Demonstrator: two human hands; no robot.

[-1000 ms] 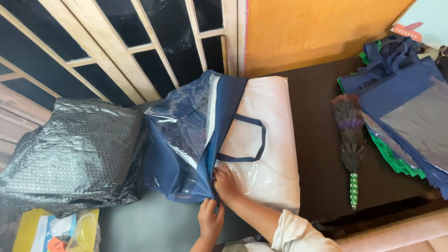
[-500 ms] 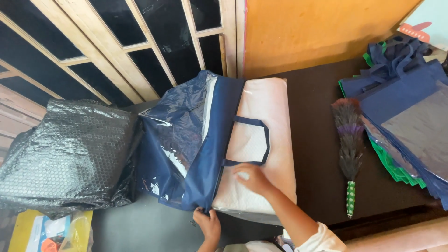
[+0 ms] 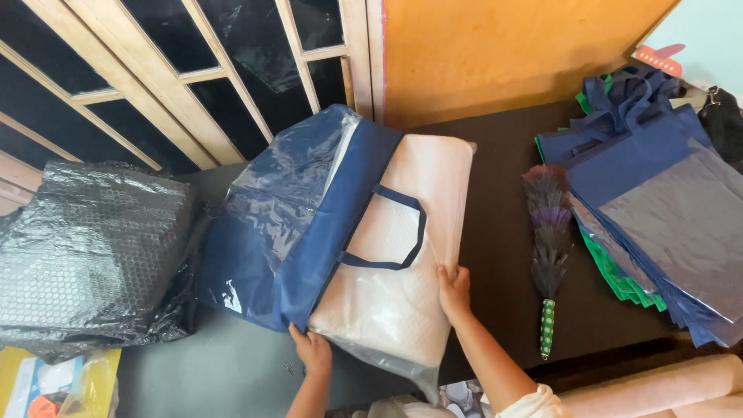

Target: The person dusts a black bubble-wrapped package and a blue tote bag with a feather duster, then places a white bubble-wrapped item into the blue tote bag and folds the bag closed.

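Observation:
A navy fabric storage bag with clear plastic panels [image 3: 309, 224] lies on a dark table [image 3: 503, 193], partly pulled over a white quilted pillow in clear wrap [image 3: 402, 255]. A navy handle loop [image 3: 395, 232] lies across the pillow. My left hand [image 3: 312, 348] grips the bag's near corner at the pillow's lower edge. My right hand [image 3: 454, 292] presses on the pillow's right side, fingers spread along its edge.
A black bubble-wrap bundle [image 3: 89, 255] lies left of the bag. A feather duster with a green handle [image 3: 549, 248] lies right of the pillow. A stack of navy and green bags [image 3: 658, 201] fills the right side. A wooden lattice frame [image 3: 193, 77] stands behind.
My right hand moved from the pillow's lower left corner to its right edge. My left hand stayed at the bag's near corner. The bag's flap shifted slightly left.

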